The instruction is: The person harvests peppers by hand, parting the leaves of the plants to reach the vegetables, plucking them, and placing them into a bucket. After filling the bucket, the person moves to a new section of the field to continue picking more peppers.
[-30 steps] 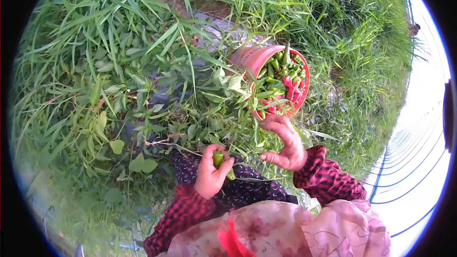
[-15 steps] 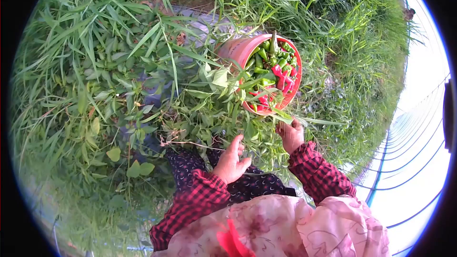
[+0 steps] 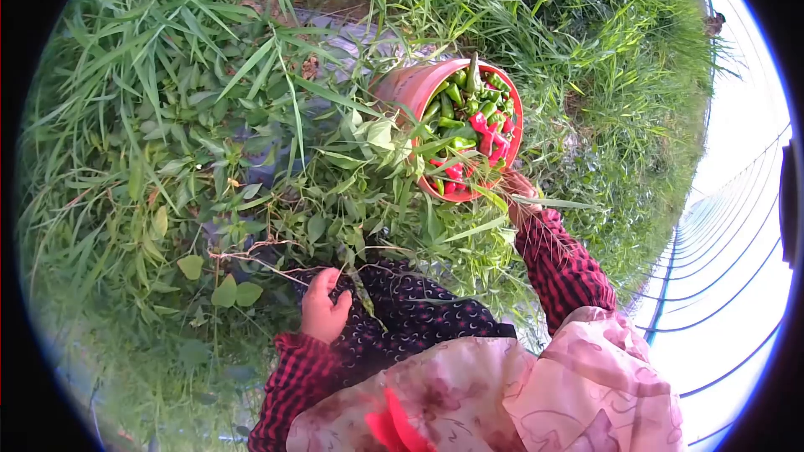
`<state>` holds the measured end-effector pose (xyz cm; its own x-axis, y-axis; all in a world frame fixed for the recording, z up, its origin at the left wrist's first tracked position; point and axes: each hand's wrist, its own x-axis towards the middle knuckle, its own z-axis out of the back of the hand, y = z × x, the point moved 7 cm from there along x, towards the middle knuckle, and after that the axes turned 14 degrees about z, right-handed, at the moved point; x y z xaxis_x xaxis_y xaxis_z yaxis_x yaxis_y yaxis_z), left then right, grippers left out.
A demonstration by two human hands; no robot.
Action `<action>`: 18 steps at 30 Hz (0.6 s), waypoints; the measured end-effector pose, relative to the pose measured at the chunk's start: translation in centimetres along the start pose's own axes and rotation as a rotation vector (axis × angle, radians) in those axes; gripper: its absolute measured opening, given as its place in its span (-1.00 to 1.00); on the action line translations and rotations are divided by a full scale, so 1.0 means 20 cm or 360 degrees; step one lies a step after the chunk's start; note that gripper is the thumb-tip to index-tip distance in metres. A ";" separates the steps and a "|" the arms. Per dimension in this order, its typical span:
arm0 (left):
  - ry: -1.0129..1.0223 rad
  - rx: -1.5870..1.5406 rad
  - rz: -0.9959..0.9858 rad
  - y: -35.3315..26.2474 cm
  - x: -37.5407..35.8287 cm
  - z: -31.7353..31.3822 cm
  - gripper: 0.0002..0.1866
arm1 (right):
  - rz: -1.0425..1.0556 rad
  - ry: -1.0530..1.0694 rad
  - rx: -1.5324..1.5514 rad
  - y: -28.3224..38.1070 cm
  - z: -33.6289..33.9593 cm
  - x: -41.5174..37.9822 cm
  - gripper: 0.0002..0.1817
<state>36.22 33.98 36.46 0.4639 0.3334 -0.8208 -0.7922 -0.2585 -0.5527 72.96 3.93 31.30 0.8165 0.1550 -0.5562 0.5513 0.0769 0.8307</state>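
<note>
My left hand (image 3: 325, 308) is low over my dark patterned trousers, its fingers curled round a thin dry stem (image 3: 260, 262) and the thumb apart from them. That stem runs off to the left among the leaves. My right hand (image 3: 521, 197) is against the lower right rim of a red bucket (image 3: 408, 86), closed, with grass blades and seed heads crossing it; what its fingers hold is hidden. The bucket leans in the plants with its mouth towards me. Green peppers (image 3: 452, 130) and red peppers (image 3: 496, 146) fill it.
Leafy pepper plants (image 3: 226, 159) and tall grass (image 3: 142, 50) surround the bucket. Plastic sheeting (image 3: 347, 42) shows on the ground behind it. On the right, the ribbed greenhouse wall (image 3: 712, 285) curves along the grass. My trousers (image 3: 419, 301) are close beneath my hands.
My left hand has moved left and down, and the dry stem has shifted with it. My right hand has risen to the bucket's rim. The bucket stands much as before.
</note>
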 end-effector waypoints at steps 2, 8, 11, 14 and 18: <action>-0.0042 -0.0091 0.0071 0.05 -0.03 0.06 -0.61 | 0.0092 -0.0293 -0.0337 0.08 0.08 0.04 -0.67; -0.0276 -0.0101 0.0348 0.36 -0.16 0.18 -0.69 | 0.1790 0.0450 -0.1855 0.63 -0.85 0.11 -0.58; -0.0298 -0.0043 0.0445 0.48 -0.21 0.18 -0.70 | 0.1607 0.0563 -0.2185 0.55 -1.16 0.29 -0.48; -0.0311 0.0036 0.0522 0.56 -0.25 0.19 -0.70 | 0.0925 0.0255 -0.2294 0.45 -1.17 0.41 -0.42; -0.0372 -0.0080 0.0551 0.64 -0.29 0.16 -0.72 | 0.0966 0.0458 -0.2066 0.33 -0.99 0.45 -0.39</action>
<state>22.12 31.59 34.65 0.0667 0.4146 -0.9076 -0.8625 -0.4334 -0.2614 80.53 25.40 32.31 0.7144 0.6622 -0.2262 -0.5243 0.7206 0.4537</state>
